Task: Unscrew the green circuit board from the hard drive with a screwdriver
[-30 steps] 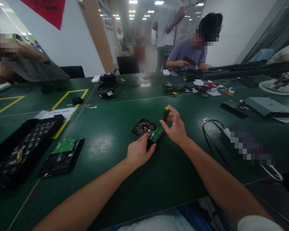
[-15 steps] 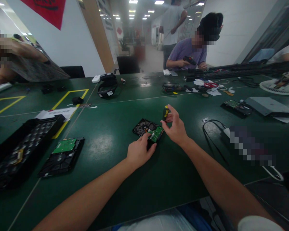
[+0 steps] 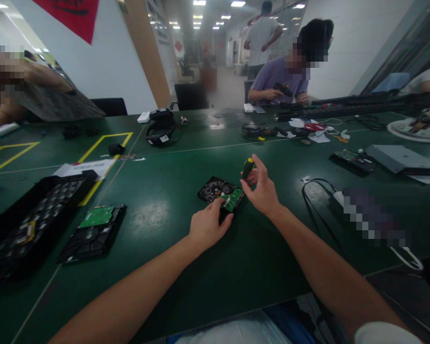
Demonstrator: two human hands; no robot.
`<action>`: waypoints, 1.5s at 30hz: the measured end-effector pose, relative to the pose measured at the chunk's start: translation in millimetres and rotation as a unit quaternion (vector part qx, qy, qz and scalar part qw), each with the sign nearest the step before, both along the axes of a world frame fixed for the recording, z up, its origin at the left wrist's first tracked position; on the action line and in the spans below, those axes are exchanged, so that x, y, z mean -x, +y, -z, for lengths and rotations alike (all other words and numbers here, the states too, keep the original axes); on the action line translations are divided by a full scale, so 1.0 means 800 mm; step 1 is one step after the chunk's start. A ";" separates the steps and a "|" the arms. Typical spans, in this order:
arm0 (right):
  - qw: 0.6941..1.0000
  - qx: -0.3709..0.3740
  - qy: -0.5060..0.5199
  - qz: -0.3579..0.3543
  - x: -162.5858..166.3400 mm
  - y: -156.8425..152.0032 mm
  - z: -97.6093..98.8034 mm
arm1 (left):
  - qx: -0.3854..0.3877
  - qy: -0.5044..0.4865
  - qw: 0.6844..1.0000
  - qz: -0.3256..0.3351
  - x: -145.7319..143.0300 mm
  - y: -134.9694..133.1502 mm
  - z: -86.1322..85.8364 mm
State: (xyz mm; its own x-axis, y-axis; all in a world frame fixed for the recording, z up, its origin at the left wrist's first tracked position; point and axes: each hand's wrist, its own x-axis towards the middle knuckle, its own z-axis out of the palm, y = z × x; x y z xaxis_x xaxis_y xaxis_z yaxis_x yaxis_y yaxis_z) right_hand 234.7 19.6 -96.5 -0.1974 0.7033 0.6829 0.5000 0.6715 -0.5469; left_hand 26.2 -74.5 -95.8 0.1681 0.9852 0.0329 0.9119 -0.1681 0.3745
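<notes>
A hard drive (image 3: 212,188) lies on the green table, its green circuit board facing up. My left hand (image 3: 208,222) grips the drive's near edge, fingers on top of the board and thumb at the side. Over the drive's right end, my right hand (image 3: 261,188) is closed round a screwdriver (image 3: 248,167) with a dark green and yellow handle. The handle stands nearly upright. I cannot make out the screwdriver's tip or whether it touches a screw.
To the left lie a second hard drive (image 3: 95,231) and a long black tray (image 3: 39,205). At right are another drive (image 3: 353,160), a silver metal case (image 3: 401,157), and a blurred-out object with a cable (image 3: 318,210). A person in purple (image 3: 277,79) sits across the table.
The screwdriver's handle has turned slightly in my right hand, its top tilting a little to the right. My left hand and the hard drive keep their place. A person behind has shifted.
</notes>
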 end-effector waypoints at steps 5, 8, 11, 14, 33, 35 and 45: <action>1.000 -0.013 -0.003 0.012 -0.002 0.001 -0.001 | -0.003 0.000 1.000 0.006 0.000 0.000 0.001; 1.000 -0.014 -0.011 0.004 -0.001 0.000 -0.001 | 0.000 0.001 1.000 0.005 0.000 0.000 0.001; 1.000 -0.009 -0.012 0.004 0.002 -0.001 -0.001 | 0.002 0.002 1.000 0.002 0.000 0.000 0.001; 1.000 -0.001 -0.006 0.002 0.003 -0.002 0.000 | 0.002 0.003 1.000 0.000 -0.001 0.000 0.000; 1.000 0.009 0.027 -0.008 0.002 0.000 0.000 | -0.007 -0.007 1.000 0.004 0.000 0.000 0.002; 0.999 0.018 0.028 -0.016 0.001 0.000 0.000 | -0.008 -0.008 1.000 0.005 0.000 0.000 0.003; 0.999 0.022 0.032 -0.008 0.002 0.000 0.001 | 0.000 -0.001 1.000 0.002 0.000 0.000 0.001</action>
